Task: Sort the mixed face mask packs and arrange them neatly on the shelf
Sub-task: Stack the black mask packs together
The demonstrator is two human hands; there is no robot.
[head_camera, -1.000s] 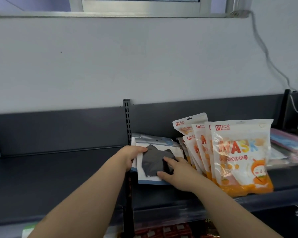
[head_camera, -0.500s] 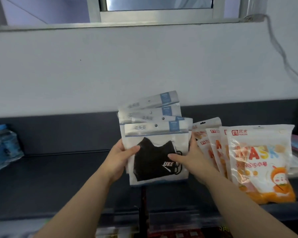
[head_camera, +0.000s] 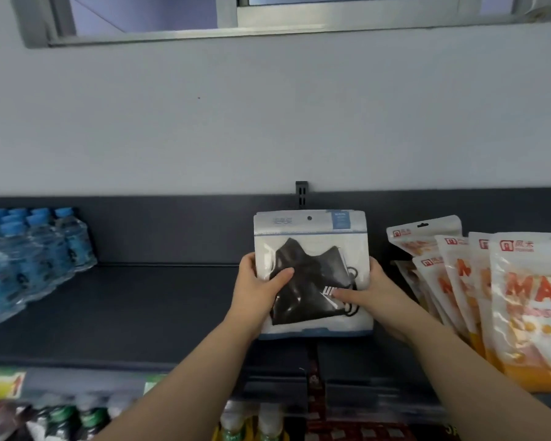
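Observation:
I hold a squared-up stack of black face mask packs (head_camera: 312, 249) upright above the dark shelf (head_camera: 147, 307), in clear bags with white and blue headers. My left hand (head_camera: 256, 289) grips the stack's left edge, thumb across the front. Along the right edge, my right hand (head_camera: 374, 292) grips it with the thumb on the front. Only the front pack shows; those behind are hidden. To the right, several orange and white "MASK" packs (head_camera: 528, 310) stand leaning in a row on the shelf.
A shrink-wrapped pack of blue-capped water bottles (head_camera: 29, 259) sits at the shelf's left end. Bare shelf lies between the bottles and my hands. An upright slotted post (head_camera: 301, 194) rises behind the stack. Bottles and red goods fill the lower shelf (head_camera: 236, 421).
The black mask packs were lifted from lying on the shelf, then fanned out, and are now squared into one aligned stack. The view has shifted right to left.

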